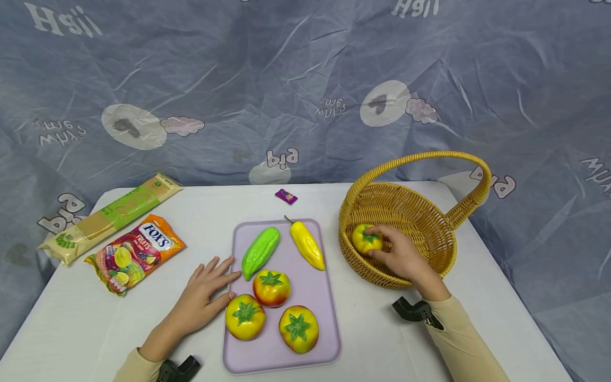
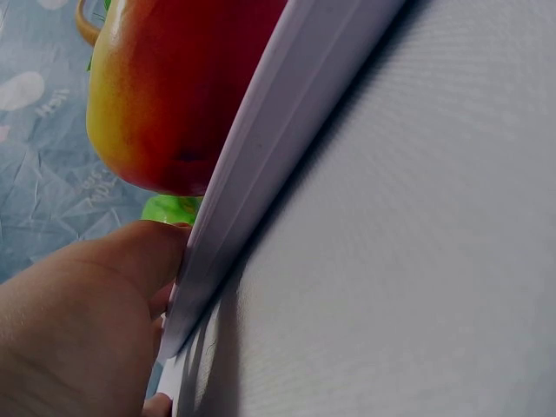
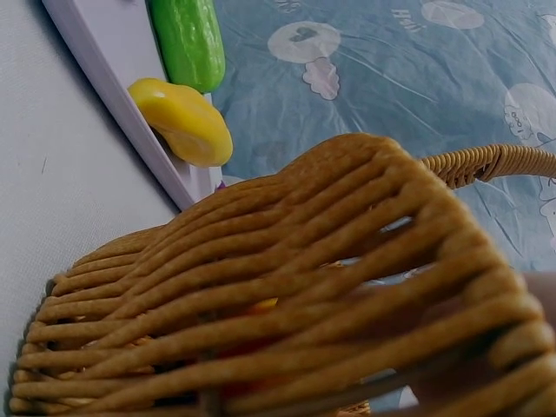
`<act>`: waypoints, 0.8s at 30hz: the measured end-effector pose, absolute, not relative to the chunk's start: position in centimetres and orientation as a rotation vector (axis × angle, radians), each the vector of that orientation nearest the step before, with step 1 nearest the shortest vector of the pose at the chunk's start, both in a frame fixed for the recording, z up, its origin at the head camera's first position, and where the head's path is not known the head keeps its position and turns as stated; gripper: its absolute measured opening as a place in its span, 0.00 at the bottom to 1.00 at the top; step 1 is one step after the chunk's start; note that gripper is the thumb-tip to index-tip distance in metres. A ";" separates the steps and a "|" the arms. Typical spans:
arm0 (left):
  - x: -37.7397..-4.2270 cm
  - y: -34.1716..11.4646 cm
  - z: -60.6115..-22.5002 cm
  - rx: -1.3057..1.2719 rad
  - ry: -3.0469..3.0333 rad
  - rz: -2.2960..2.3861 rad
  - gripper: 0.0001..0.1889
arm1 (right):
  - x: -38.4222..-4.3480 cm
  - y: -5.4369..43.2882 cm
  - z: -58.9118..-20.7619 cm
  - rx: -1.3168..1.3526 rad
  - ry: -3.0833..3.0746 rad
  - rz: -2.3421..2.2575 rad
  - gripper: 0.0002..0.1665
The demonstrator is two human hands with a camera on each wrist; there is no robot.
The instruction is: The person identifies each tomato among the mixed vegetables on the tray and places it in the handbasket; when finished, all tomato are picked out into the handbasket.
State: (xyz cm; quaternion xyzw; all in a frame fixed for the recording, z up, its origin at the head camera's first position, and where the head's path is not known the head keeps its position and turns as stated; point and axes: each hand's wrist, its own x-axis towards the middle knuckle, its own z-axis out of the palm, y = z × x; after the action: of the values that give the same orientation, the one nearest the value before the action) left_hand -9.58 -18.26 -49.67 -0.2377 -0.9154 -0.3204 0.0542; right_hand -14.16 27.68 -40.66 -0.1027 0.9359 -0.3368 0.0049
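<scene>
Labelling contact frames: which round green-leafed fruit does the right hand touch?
Yellow fruit inside the tan wicker basket; other three lie on the lilac tray.

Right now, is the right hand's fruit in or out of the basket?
In: the head view shows the yellow fruit inside the basket, the right hand holding it.

I see the left hand point(image 1: 207, 293) spread palm down, the right hand point(image 1: 400, 253) curled, both forearms point(image 1: 164, 334) stretched forward.

White table point(image 1: 372, 329) beneath lilac tray point(image 1: 306, 289), wicker basket point(image 1: 363, 269), Fox's bag point(image 1: 136, 254), long packet point(image 1: 114, 216), purple sachet point(image 1: 286, 197).
</scene>
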 end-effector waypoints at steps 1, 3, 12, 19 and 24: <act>-9.6 -18.3 -49.7 -0.722 -2.781 -0.972 0.21 | -14.2 27.7 -40.7 -0.324 2.926 -1.066 0.24; -9.6 -18.3 -49.7 -0.722 -2.782 -0.971 0.21 | -14.2 27.7 -40.7 -0.322 2.914 -1.091 0.24; -9.6 -18.3 -49.6 -0.725 -2.779 -0.976 0.21 | -14.3 27.6 -40.6 -0.326 2.880 -1.160 0.23; -9.6 -18.3 -49.6 -0.724 -2.778 -0.979 0.21 | -14.3 27.6 -40.5 -0.332 2.867 -1.200 0.23; -9.6 -18.3 -49.6 -0.721 -2.781 -0.984 0.21 | -14.2 27.7 -40.5 -0.364 2.889 -1.200 0.23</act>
State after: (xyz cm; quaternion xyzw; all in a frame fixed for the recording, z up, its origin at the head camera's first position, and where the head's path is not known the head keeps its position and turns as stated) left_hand -9.55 -18.26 -49.60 -0.2373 -0.9144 -0.3236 0.0525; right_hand -14.20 27.69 -40.45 -0.1157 0.9173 -0.3811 -0.0042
